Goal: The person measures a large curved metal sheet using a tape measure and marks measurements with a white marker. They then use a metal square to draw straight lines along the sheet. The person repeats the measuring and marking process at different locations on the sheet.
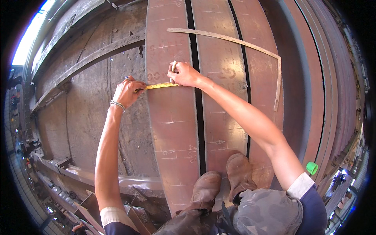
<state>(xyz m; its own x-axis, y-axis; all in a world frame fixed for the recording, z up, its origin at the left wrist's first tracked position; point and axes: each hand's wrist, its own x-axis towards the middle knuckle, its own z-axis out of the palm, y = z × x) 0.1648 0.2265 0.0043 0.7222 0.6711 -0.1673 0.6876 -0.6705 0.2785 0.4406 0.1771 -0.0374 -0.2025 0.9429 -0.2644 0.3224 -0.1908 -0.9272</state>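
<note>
Several white lines [172, 122] already on the steel strip [172, 137] toward 6 o'clock; pinching yellow tape [159, 85] in left hand [128, 92], pale stick [173, 65] in right hand [187, 74]; probably still needs marking here.

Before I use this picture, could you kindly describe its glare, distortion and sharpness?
Head view: glare whites out the upper left, soft shine marks the middle plate; same head view: fisheye distortion bows the L-shaped ruler, the tape measure looks fairly sharp.

Metal workshop: chalk-marked steel beams [175, 133]
</note>
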